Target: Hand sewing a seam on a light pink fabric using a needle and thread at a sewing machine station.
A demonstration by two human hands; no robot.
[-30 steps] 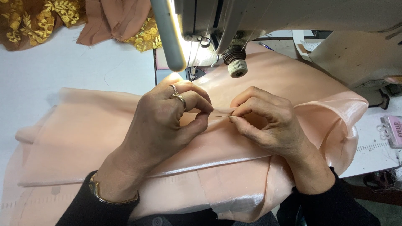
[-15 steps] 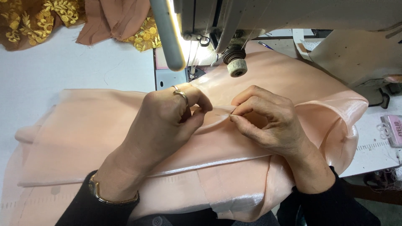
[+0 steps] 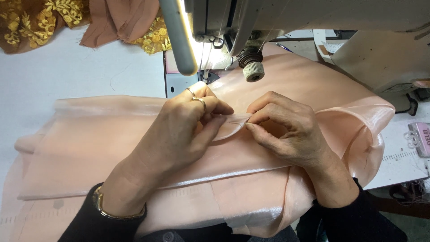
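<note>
Your left hand (image 3: 179,130) still pinches a small fold of the peach satin fabric (image 3: 89,134), its knuckles a little lower than a second ago. Your right hand (image 3: 286,130) stays closed on the same fold, fingertips nearly meeting the left's. The cloth lies spread below the sewing machine (image 3: 251,27), unmoved.

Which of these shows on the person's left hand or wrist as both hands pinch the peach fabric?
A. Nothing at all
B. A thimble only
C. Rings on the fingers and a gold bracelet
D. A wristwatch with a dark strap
C: the left hand wears rings and a gold bracelet while pinching the peach fabric.
</note>
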